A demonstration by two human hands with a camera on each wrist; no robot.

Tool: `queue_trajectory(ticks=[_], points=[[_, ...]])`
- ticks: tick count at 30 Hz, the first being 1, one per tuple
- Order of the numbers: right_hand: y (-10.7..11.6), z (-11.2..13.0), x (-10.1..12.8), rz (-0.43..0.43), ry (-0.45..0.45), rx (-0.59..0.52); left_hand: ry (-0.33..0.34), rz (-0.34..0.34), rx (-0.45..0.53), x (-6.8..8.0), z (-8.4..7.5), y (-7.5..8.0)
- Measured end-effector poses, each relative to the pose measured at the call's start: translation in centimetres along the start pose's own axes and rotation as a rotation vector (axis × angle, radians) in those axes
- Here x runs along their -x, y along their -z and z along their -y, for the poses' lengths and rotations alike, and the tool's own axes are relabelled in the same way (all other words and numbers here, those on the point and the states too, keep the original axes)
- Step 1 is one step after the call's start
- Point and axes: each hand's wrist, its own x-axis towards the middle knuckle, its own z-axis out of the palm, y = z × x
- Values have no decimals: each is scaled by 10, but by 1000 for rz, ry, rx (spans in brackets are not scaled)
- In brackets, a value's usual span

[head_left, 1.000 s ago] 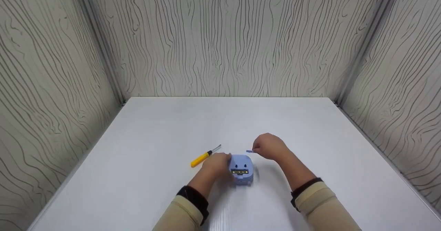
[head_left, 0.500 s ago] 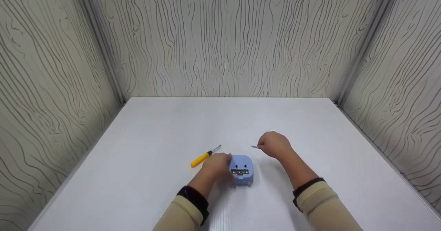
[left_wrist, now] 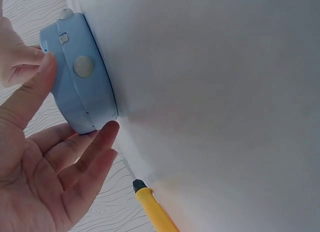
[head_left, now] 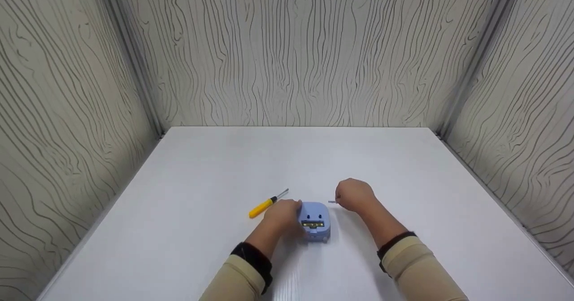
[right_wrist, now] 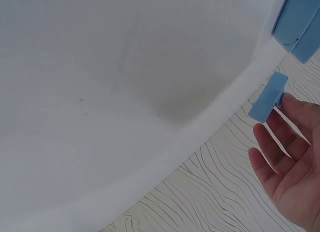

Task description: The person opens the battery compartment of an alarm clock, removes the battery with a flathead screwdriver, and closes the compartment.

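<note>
A small light-blue rounded plastic device [head_left: 315,209] stands on the white table, with an open slot in its top showing something yellow inside. My left hand [head_left: 281,214] holds its left side, the thumb on one face and the fingers round the edge. In the left wrist view, the device [left_wrist: 82,74] shows a pale round button and a small white switch. Right of it, my right hand [head_left: 355,195] pinches a flat light-blue cover [right_wrist: 269,98] between thumb and fingers, apart from the device.
Left of my left hand lies a screwdriver [head_left: 261,207] with a yellow handle, its metal tip pointing away and to the right. Panels with a wood-grain pattern [head_left: 291,54] stand at the back and both sides of the table [head_left: 215,157].
My right hand moves right and away from the device with the cover, then comes back a little nearer to me. The left hand and the device stay in place.
</note>
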Motion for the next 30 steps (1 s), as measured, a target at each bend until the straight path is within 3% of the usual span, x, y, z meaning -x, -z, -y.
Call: queue_trajectory(ticks=[18, 30], points=[[-14, 9, 1, 48, 4, 93, -18, 5, -8, 0, 1, 1], [-22, 17, 3, -25, 143, 156, -20, 24, -11, 2, 1, 4]])
